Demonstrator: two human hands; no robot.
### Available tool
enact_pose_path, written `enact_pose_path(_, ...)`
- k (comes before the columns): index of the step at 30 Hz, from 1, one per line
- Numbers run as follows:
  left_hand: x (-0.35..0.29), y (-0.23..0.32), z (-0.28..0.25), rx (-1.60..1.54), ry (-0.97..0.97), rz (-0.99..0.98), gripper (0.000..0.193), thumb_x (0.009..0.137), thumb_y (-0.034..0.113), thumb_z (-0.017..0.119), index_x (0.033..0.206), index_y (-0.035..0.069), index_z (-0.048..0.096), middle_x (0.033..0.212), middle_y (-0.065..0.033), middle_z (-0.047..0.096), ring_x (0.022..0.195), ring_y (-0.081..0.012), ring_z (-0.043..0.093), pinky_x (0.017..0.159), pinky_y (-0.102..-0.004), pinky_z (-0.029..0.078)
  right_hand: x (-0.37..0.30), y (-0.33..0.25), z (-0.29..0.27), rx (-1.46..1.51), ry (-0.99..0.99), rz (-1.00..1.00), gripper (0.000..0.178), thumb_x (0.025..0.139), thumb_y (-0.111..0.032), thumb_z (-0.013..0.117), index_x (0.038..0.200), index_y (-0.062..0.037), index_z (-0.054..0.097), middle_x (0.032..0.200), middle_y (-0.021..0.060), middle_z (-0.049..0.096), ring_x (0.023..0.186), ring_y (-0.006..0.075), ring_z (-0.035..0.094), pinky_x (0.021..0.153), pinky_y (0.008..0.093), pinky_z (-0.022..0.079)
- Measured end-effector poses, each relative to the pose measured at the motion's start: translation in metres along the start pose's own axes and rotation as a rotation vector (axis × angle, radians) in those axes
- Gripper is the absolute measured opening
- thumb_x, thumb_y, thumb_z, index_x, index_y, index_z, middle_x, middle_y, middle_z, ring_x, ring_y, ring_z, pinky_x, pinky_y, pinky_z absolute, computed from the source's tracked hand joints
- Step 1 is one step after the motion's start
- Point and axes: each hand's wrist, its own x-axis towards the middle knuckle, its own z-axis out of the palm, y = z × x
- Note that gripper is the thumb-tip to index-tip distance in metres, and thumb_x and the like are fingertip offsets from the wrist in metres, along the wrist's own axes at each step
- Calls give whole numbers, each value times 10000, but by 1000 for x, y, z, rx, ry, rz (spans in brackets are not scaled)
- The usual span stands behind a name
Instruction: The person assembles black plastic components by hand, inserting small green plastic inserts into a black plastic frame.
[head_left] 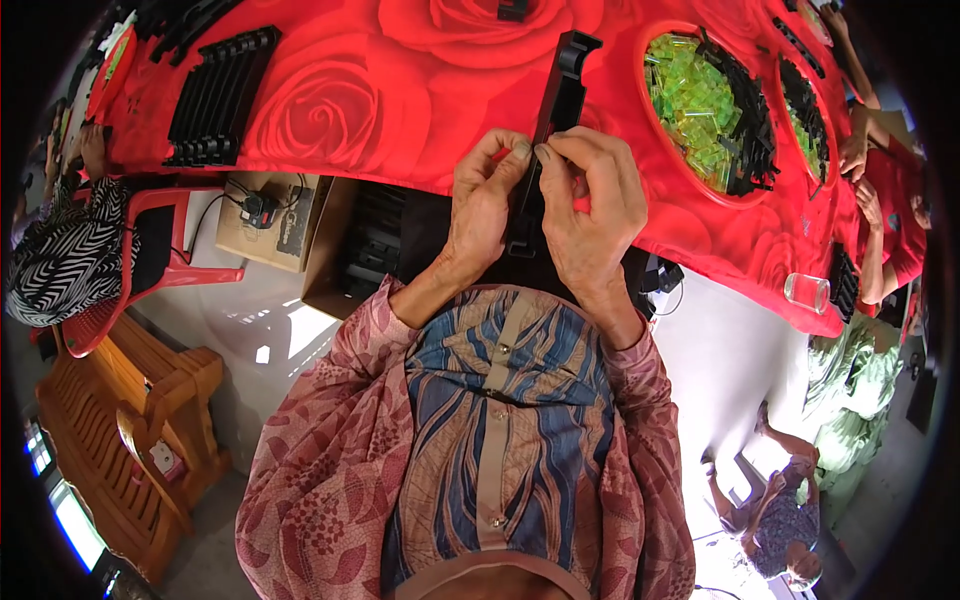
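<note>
A long, narrow black plastic part (568, 95) with a hollow channel stands out away from me over the edge of the red table. My left hand (480, 200) is closed around its left side, thumb and fingers bent at the middle of the part. From the other side my right hand (597, 205) pinches at the same spot, its thumb and forefinger close to my left thumb. Whether a small piece sits between those fingertips is hidden. The part's lower end (521, 246) shows between my wrists.
Right of my hands, a round red tray holds translucent green pieces (690, 105) and black strips (748, 135). Similar black parts (222, 95) lie in a row at the left. A clear glass (807, 291) stands near the right edge. Below are a cardboard box (272, 225) and a red chair (150, 240). Other people sit at both sides.
</note>
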Motion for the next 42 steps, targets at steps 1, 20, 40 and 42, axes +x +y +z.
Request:
enact_pose_path(1, -1, 0, 1, 5, -3, 8, 73, 1012, 77, 541, 1007, 44, 606, 915, 49, 580, 821, -26, 512, 707, -176, 414, 0, 1, 0, -1, 1, -4, 190, 742, 82, 735, 889, -9, 657, 878, 110, 643, 768, 274, 635, 624, 352, 516)
enact_pose_path(20, -16, 3, 3, 261, 12, 259, 71, 1021, 55, 517, 1029, 21, 578, 859, 56, 519, 762, -19, 444, 647, -178, 378, -11, -2, 0, -200, -69, -198, 225, 878, -100, 669, 1066, 24, 675, 1364, 258, 508, 1059, 344, 533, 869, 415, 443)
enact_pose_path(40, -14, 31, -15, 123, -306, -236, 309, 1085, 271, 359, 1168, 24, 527, 959, -204, 709, 704, -203, 696, 563, -242, 531, 8, -7, -52, 359, -26, 610, 529, 903, -117, 688, 1360, 39, 472, 1231, 182, 598, 957, 217, 632, 754, 315, 537)
enact_pose_path(42, -17, 31, -14, 134, -293, -252, 322, 1085, 271, 365, 1200, 24, 537, 967, -200, 709, 706, -196, 689, 586, -255, 537, 3, -5, -51, 504, -95, 771, 522, 901, -106, 691, 1353, 37, 472, 1199, 165, 618, 915, 195, 643, 732, 304, 539)
